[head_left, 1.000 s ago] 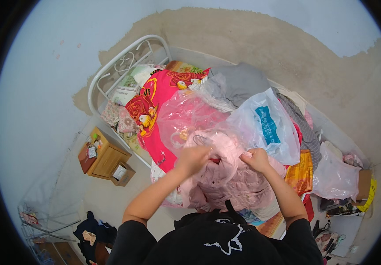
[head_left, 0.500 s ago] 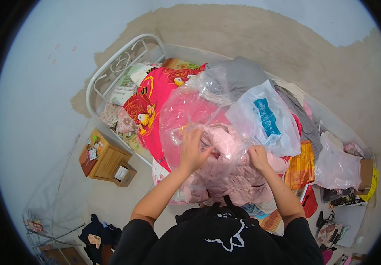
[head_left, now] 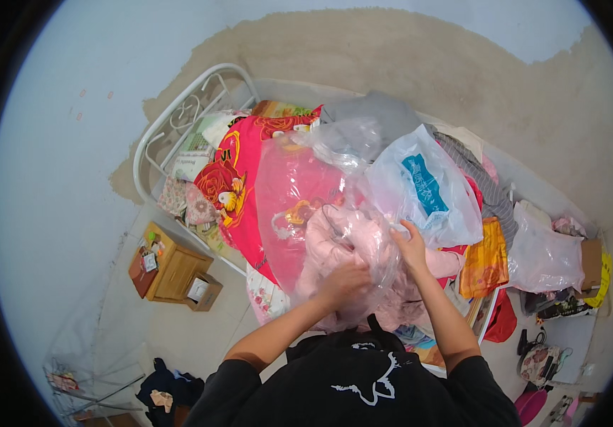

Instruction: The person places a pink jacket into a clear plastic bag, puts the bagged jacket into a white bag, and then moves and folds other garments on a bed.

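Note:
A pink padded jacket [head_left: 336, 231] lies bunched on the bed, its upper part inside a large clear plastic bag [head_left: 285, 181]. My right hand [head_left: 412, 249] pinches the right side of the bag's clear film, fingers pointing up and thumb against them. Lower and to the left, my left hand [head_left: 349, 285] presses into the jacket's folds at the bag's near side. Its fingers look curled, but blur and folds hide what they grip. Just beyond my right hand sits a white plastic bag [head_left: 456, 196] with a teal patch.
A red flowered blanket [head_left: 249, 156] and a grey cloth [head_left: 374, 117] cover the bed, which has a white metal headboard [head_left: 151, 135]. An orange cloth [head_left: 484, 260] hangs at the right, beside another whitish bag [head_left: 545, 256]. A wooden cabinet [head_left: 175, 263] stands left on the floor.
My left hand has moved down toward me, from the bag's upper middle to its near side. My right hand has turned upward from a fist. More of the jacket shows inside the bag.

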`<action>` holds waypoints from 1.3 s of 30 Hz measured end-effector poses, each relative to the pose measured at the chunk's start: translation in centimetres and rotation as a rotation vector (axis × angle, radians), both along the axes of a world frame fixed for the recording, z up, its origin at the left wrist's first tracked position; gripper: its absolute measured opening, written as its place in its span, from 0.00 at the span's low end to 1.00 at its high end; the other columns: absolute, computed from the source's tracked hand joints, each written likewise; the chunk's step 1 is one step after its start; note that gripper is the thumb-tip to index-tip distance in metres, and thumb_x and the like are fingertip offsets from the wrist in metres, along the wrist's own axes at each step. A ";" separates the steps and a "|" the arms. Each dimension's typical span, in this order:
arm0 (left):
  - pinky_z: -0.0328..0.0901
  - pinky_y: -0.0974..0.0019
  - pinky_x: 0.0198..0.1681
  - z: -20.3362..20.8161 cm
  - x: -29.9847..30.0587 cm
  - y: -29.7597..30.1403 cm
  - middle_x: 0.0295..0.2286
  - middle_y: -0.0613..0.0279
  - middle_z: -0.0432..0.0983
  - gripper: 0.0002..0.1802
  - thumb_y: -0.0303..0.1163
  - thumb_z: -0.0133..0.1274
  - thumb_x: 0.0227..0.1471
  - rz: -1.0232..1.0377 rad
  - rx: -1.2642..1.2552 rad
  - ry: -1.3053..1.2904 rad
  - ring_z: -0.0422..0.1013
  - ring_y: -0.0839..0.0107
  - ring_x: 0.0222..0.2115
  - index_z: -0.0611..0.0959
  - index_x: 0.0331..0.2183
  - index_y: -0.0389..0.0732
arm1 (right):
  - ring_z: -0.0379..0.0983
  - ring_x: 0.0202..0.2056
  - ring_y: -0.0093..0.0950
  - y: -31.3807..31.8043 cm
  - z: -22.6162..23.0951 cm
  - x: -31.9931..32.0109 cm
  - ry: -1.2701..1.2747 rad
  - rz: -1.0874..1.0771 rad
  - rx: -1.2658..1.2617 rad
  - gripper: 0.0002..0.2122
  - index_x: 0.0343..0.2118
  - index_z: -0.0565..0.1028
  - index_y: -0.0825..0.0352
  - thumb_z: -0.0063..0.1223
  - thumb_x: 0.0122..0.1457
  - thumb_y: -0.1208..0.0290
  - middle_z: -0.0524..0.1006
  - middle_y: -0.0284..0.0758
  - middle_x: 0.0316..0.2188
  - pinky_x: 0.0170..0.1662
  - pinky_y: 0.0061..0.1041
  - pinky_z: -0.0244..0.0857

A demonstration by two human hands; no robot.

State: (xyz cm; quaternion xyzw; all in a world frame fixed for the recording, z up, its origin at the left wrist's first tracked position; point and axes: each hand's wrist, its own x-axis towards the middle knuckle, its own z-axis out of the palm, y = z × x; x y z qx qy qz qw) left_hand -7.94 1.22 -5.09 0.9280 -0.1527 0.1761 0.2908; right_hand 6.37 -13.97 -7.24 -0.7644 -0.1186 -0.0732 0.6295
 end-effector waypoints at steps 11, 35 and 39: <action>0.60 0.61 0.42 14.3 3.5 8.1 0.41 0.51 0.68 0.19 0.33 0.55 0.39 0.462 -0.173 -0.357 0.65 0.58 0.42 0.75 0.36 0.34 | 0.60 0.19 0.15 -2.1 0.1 -0.6 0.179 0.229 -0.116 0.12 0.14 0.67 0.68 0.53 0.46 0.68 0.67 0.27 0.13 0.23 0.18 0.53; 0.61 0.57 0.37 -2.1 3.8 2.6 0.35 0.48 0.69 0.25 0.24 0.48 0.38 0.420 -0.280 0.273 0.63 0.47 0.38 0.68 0.44 0.33 | 0.59 0.20 0.16 -1.7 -2.7 -0.5 0.235 0.201 -0.022 0.12 0.14 0.65 0.69 0.53 0.45 0.70 0.65 0.27 0.14 0.25 0.17 0.54; 0.62 0.58 0.33 -2.1 3.1 2.6 0.28 0.55 0.71 0.10 0.25 0.48 0.34 0.349 0.066 0.232 0.66 0.53 0.33 0.74 0.27 0.35 | 0.67 0.27 0.21 -0.7 -1.8 -0.2 0.127 0.082 -0.025 0.11 0.21 0.71 0.71 0.58 0.43 0.68 0.73 0.33 0.21 0.33 0.19 0.60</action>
